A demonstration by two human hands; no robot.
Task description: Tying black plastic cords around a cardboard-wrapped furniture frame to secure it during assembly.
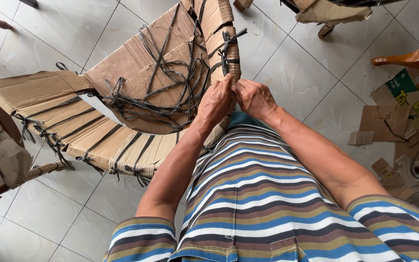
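- Pinching a black strap (227,51) against the cardboard (141,63), the left hand (215,103) was closed, fingers curled tight.
- Right hand (254,98) met it just beside, fingers bent on the same strap at the cardboard's edge.
- Cardboard, laced with straps, curved over a chair frame (6,179) in front of the striped shirt (253,194).
- Cardboard scraps (394,126) lay on the tiled floor (297,73), well apart to the right.

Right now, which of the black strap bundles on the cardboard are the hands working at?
The upright strap knot on the folded cardboard edge: left hand and right hand meet just below it. The tangled web and fringe knots lie farther left.
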